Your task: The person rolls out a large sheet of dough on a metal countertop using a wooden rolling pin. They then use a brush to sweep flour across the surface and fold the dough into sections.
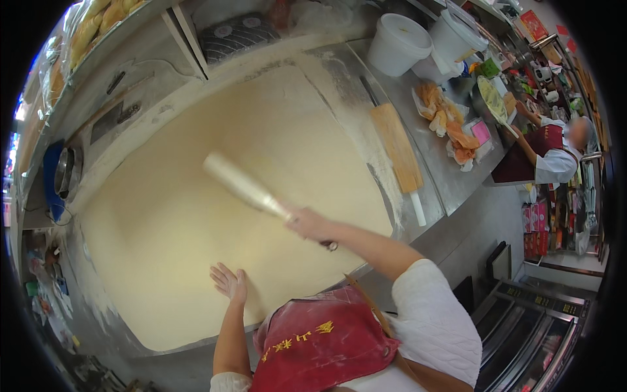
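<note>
A very large sheet of pale yellow dough lies flat across the worktable before me. My right hand grips the handle of a long metal spatula, blurred by motion; its blade points to the far left above the sheet. A ring shows at the handle's butt end. Near the sheet's front edge, my left hand holds nothing, its fingers loosely spread. Whether the left hand touches the dough, I cannot tell.
Right of the dough lie a wooden board with a white handle and crumpled orange bags. White lidded buckets stand behind. At far right a co-worker handles a metal bowl. Metal bowls sit at left.
</note>
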`<state>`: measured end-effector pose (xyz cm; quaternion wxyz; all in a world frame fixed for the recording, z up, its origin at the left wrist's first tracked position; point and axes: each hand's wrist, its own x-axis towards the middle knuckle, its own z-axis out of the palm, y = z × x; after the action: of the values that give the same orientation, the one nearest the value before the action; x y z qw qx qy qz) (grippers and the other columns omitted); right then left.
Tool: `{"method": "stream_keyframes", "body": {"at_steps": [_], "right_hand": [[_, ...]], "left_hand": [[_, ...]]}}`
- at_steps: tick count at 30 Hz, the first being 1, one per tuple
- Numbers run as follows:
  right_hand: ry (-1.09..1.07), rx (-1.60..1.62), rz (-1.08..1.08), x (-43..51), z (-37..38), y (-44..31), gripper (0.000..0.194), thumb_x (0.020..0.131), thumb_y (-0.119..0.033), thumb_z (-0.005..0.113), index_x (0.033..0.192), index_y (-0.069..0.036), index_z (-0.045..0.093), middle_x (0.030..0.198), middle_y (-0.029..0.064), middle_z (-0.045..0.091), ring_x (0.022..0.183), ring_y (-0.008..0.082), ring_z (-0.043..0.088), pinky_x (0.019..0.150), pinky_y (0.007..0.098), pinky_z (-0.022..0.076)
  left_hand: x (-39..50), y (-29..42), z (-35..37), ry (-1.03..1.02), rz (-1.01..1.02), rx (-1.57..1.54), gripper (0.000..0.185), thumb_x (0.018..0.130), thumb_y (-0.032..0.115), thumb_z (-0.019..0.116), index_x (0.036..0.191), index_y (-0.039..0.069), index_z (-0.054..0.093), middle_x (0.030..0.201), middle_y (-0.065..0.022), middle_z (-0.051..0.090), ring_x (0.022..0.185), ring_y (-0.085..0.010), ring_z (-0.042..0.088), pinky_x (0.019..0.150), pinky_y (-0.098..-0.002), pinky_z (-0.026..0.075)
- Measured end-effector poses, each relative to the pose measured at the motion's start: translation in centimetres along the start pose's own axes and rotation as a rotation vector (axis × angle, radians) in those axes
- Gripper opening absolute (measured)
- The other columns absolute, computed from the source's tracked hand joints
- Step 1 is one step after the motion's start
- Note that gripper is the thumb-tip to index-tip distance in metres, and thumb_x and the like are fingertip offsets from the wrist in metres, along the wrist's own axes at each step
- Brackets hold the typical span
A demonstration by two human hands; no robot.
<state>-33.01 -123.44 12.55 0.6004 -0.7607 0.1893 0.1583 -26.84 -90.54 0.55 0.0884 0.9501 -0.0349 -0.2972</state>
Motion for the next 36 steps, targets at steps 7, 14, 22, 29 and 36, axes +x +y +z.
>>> {"method": "stream_keyframes", "body": {"at_steps": [7, 14, 22, 29, 36], "right_hand": [[0.259, -0.493, -0.087, 7.4, -5.3, 3.5, 0.033, 0.086, -0.025, 0.047, 0.102, 0.003, 0.056, 0.083, 0.0279, 0.061, 0.078, 0.0407, 0.060, 0.070, 0.0454, 0.0480], [0.655, -0.166, 0.160, 11.5, -12.0, 0.9, 0.043, 0.089, -0.016, 0.044, 0.130, -0.002, 0.042, 0.104, 0.0237, 0.059, 0.090, 0.0340, 0.060, 0.078, 0.0425, 0.0469], [-0.495, -0.230, -0.129, 13.3, 13.6, -11.8, 0.056, 0.089, -0.015, 0.036, 0.143, -0.018, 0.026, 0.101, 0.0258, 0.060, 0.091, 0.0366, 0.060, 0.078, 0.0453, 0.0464], [-0.187, -0.272, -0.292, 23.1, 17.3, -9.2, 0.049, 0.083, -0.006, 0.045, 0.132, -0.007, 0.039, 0.084, 0.0245, 0.062, 0.065, 0.0366, 0.062, 0.058, 0.0452, 0.0502], [0.497, -0.236, -0.018, 23.1, -5.6, -2.0, 0.048, 0.085, -0.011, 0.046, 0.132, -0.005, 0.039, 0.084, 0.0269, 0.062, 0.062, 0.0365, 0.062, 0.058, 0.0434, 0.0501]], "left_hand": [[0.1, -1.0, 0.2, -0.011, 0.022, -0.042, 0.080, 0.088, 0.051, 0.038, 0.147, 0.011, -0.001, 0.152, -0.0153, -0.011, 0.139, -0.0351, -0.011, 0.107, -0.0566, -0.001], [-0.3, 0.1, -0.3, -0.049, 0.003, -0.028, 0.084, 0.088, 0.055, 0.037, 0.146, 0.010, -0.002, 0.151, -0.0159, -0.013, 0.139, -0.0364, -0.013, 0.107, -0.0572, -0.002], [0.1, -0.6, -0.1, -0.065, 0.009, 0.012, 0.088, 0.087, 0.060, 0.035, 0.146, 0.008, -0.005, 0.151, -0.0158, -0.015, 0.138, -0.0356, -0.017, 0.107, -0.0570, -0.004], [-0.7, -0.1, -0.9, -0.084, 0.043, -0.063, 0.087, 0.088, 0.061, 0.033, 0.146, 0.008, -0.006, 0.151, -0.0169, -0.016, 0.137, -0.0363, -0.019, 0.106, -0.0572, -0.006], [-0.9, -0.1, -1.1, -0.078, 0.057, -0.111, 0.087, 0.087, 0.057, 0.037, 0.146, 0.008, -0.005, 0.150, -0.0178, -0.016, 0.137, -0.0375, -0.018, 0.106, -0.0581, -0.007]]}}
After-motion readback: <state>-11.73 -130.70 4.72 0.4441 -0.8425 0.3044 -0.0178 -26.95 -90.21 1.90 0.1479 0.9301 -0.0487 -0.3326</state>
